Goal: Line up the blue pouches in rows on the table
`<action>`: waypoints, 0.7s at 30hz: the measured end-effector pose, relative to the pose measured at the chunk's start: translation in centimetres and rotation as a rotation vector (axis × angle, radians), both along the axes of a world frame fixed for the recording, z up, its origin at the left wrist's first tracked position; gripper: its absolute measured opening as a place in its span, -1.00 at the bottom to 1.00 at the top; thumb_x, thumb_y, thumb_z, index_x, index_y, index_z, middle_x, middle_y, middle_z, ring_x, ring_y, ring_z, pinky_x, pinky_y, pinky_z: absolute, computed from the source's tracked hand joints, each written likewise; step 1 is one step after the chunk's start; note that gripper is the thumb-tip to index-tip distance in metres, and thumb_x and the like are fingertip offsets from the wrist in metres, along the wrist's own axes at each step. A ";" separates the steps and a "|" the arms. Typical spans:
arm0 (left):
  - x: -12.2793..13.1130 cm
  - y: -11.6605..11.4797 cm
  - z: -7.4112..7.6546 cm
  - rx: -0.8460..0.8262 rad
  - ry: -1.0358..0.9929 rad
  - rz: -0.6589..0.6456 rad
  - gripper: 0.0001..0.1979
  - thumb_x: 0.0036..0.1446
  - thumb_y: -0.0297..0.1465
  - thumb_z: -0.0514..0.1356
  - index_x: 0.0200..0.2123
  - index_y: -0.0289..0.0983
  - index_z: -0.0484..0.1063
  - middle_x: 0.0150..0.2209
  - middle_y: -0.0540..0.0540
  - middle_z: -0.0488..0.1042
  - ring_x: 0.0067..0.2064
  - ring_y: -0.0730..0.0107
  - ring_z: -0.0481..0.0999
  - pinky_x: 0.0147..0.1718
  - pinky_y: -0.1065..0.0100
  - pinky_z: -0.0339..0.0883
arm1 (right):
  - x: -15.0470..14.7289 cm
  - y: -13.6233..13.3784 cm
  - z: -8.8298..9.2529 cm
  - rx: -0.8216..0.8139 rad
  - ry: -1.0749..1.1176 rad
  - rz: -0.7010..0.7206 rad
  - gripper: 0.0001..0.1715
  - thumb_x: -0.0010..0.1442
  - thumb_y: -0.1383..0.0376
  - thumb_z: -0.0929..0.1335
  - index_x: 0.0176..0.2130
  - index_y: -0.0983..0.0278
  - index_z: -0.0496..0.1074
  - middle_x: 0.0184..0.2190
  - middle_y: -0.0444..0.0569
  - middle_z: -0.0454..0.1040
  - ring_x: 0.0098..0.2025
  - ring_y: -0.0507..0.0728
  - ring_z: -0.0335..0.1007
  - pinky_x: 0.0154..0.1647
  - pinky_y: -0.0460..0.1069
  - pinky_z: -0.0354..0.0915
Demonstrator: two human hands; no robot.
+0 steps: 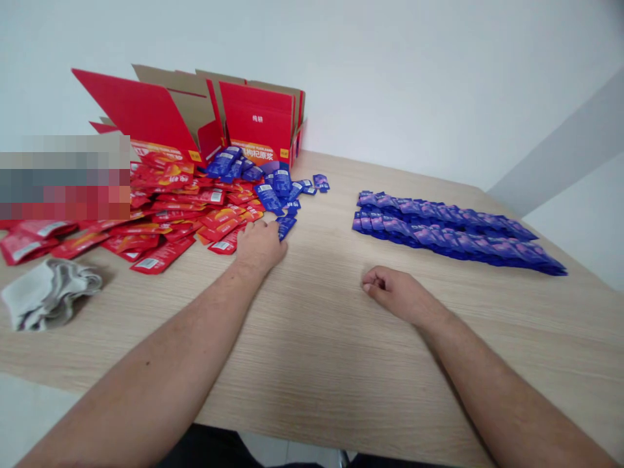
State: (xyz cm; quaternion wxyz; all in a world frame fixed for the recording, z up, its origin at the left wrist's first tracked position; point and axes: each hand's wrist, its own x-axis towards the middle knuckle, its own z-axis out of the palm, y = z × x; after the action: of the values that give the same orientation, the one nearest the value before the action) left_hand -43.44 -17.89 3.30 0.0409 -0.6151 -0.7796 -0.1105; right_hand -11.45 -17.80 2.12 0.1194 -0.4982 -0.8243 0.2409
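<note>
My left hand (260,246) is at the near edge of the sachet pile, its fingers and thumb closed around the near end of a blue sachet (286,227). Its fingertips are partly hidden behind the knuckles. Just beyond it lie several loose blue sachets (268,198), mixed against a heap of red sachets (168,218). My right hand (392,289) rests on the table with its fingers curled in, and nothing shows in them. Past that hand, blue-purple sachets overlap in two long rows, a near row (439,237) and a far row (439,211).
Open red cardboard boxes (258,117) stand behind the heap, against the wall. A crumpled grey cloth (51,296) lies at the left on the wooden table (302,351). A blurred patch covers the far left.
</note>
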 end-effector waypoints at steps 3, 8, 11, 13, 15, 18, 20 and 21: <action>0.3 -0.2 1.1 -0.047 -0.006 -0.043 -0.63 0.16 -0.28 0.15 -0.05 -0.32 0.56 -0.08 -0.45 0.57 -0.02 -0.23 0.54 -0.10 0.00 0.40 | 0.0 0.0 0.1 -0.008 0.000 0.011 -0.85 0.24 0.21 0.35 -0.27 0.21 0.51 -0.49 -0.14 0.47 -0.46 0.06 0.34 -0.41 -0.04 0.17; 1.7 -0.3 1.2 0.063 -0.290 -0.077 -0.76 0.21 -0.28 0.13 -0.22 -0.24 0.57 -0.30 -0.28 0.59 -0.21 -0.06 0.60 -0.22 0.11 0.40 | -0.4 -0.1 0.3 -0.016 0.037 -0.002 -0.87 0.24 0.26 0.37 -0.26 0.23 0.54 -0.44 -0.11 0.52 -0.40 0.07 0.40 -0.35 -0.04 0.21; 4.3 -0.8 0.0 0.141 -0.856 -0.097 -0.80 0.19 -0.23 0.18 -0.29 -0.21 0.50 -0.42 -0.13 0.54 -0.42 0.16 0.54 -0.44 0.25 0.39 | -1.4 -0.4 0.5 -0.077 0.177 -0.093 -0.79 0.25 0.24 0.36 -0.15 0.26 0.56 -0.36 -0.06 0.57 -0.40 0.06 0.42 -0.35 -0.04 0.25; 6.5 -1.6 -0.8 0.152 -1.228 -0.105 -0.80 0.16 -0.20 0.20 -0.30 -0.21 0.44 -0.47 -0.05 0.49 -0.52 0.29 0.46 -0.58 0.33 0.33 | -2.3 -0.7 0.6 -0.182 0.325 -0.141 -0.71 0.28 0.20 0.35 -0.07 0.27 0.54 -0.32 -0.05 0.58 -0.49 0.02 0.38 -0.43 -0.05 0.24; 8.5 -2.6 -1.3 0.103 -1.432 -0.175 -0.78 0.13 -0.19 0.24 -0.31 -0.21 0.39 -0.49 -0.01 0.47 -0.55 0.35 0.44 -0.62 0.36 0.35 | -3.1 -1.1 0.7 -0.240 0.439 -0.141 -0.73 0.30 0.16 0.33 -0.13 0.27 0.51 -0.37 -0.08 0.56 -0.56 -0.01 0.33 -0.50 -0.07 0.21; 9.9 -3.8 -1.3 -0.026 -1.510 -0.289 -0.70 0.09 -0.16 0.31 -0.34 -0.21 0.32 -0.48 0.02 0.47 -0.51 0.35 0.48 -0.56 0.30 0.48 | -3.9 -1.6 0.5 -0.200 0.525 -0.142 -0.74 0.29 0.09 0.34 -0.30 0.24 0.42 -0.55 -0.18 0.44 -0.60 -0.01 0.27 -0.54 -0.10 0.17; 9.9 -4.1 -1.1 -0.087 -1.481 -0.330 -0.68 0.07 -0.15 0.33 -0.35 -0.21 0.29 -0.45 0.02 0.47 -0.47 0.35 0.51 -0.53 0.27 0.52 | -4.0 -1.6 0.2 -0.196 0.599 -0.174 -0.68 0.28 0.02 0.34 -0.32 0.21 0.38 -0.62 -0.22 0.37 -0.63 -0.01 0.22 -0.58 -0.11 0.14; 9.8 -4.2 -1.1 -0.116 -1.462 -0.344 -0.68 0.08 -0.16 0.33 -0.34 -0.21 0.29 -0.44 0.01 0.48 -0.46 0.35 0.52 -0.52 0.28 0.53 | -3.7 -1.4 0.2 -0.199 0.635 -0.192 -0.65 0.28 -0.01 0.33 -0.32 0.21 0.37 -0.64 -0.23 0.36 -0.65 -0.01 0.19 -0.59 -0.11 0.13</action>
State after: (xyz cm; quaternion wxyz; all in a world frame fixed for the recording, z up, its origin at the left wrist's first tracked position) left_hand -33.62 -22.09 2.23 -0.5372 -0.4995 -0.5055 -0.4543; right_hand -15.20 -19.21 2.28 0.3428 -0.4828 -0.6681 0.4507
